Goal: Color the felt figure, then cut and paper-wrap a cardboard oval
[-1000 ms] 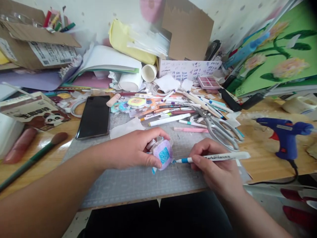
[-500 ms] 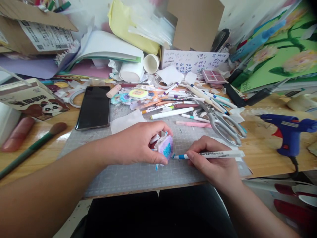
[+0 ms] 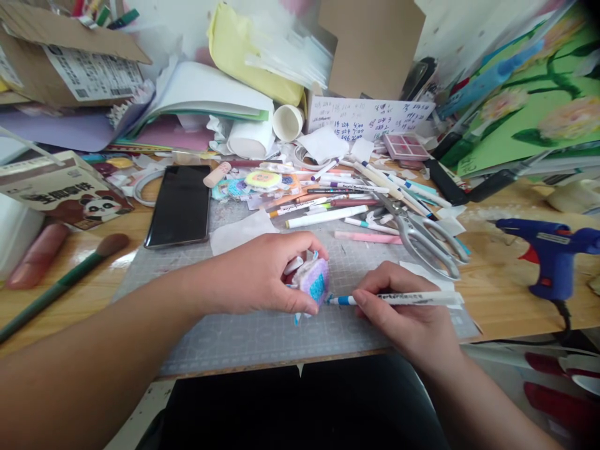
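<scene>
My left hand [image 3: 276,272] grips a small purple-edged craft piece [image 3: 317,281] between thumb and fingers, its blue centre turned to the right. White and blue scraps stick out from its back and lower edge. In my right hand [image 3: 407,306] is a white marker pen [image 3: 417,299] with a blue collar, lying nearly level. The pen's tip points left, at the piece's right edge; whether it touches I cannot tell. Both hands are over the grey cutting mat [image 3: 225,344].
Beyond my hands lie loose markers [image 3: 328,217] and scissors [image 3: 426,240]. A phone [image 3: 179,203] rests to the left, beside a panda carton [image 3: 70,190] and a brush [image 3: 65,281]. A blue glue gun [image 3: 550,250] stands on the right. Papers and cardboard are piled behind.
The whole view has shifted very slightly. Both hands keep nearly the same pose, with the craft piece and the marker pen held as before.
</scene>
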A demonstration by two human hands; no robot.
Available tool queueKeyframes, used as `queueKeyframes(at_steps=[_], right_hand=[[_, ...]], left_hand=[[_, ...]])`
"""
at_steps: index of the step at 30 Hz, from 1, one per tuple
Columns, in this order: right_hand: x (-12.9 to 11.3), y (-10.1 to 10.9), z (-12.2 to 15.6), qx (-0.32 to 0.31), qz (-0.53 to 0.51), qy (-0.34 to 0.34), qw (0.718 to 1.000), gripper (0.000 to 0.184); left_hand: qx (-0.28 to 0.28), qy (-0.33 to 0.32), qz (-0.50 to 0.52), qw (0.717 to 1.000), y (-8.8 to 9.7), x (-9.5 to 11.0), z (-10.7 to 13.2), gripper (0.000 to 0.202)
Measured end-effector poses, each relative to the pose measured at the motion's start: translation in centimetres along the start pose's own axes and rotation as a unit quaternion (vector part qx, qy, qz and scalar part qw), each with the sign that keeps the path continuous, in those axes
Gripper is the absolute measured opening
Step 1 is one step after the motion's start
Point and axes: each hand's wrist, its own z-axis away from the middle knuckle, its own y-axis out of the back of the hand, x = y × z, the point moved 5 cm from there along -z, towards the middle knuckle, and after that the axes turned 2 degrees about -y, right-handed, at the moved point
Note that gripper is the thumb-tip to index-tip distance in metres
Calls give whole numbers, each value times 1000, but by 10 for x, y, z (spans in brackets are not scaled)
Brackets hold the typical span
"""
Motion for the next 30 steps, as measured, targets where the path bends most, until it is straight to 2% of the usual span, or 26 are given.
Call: queueKeyframes(at_steps=[9,15,22,30], right_hand=[[-1,0,0,12,3,-34,999,18],[-1,0,0,16,5,-35,999,18],[0,1,0,24,6,-33,999,18],[0,1,0,25,14,-33,999,18]], left_hand=[[-6,0,-1,1000,3,3,1,48],[-21,8,-1,1000,3,4,0,48],[0,-2,-2,1000,2,2,0,47],[-7,1,2,1000,1,1,0,48]])
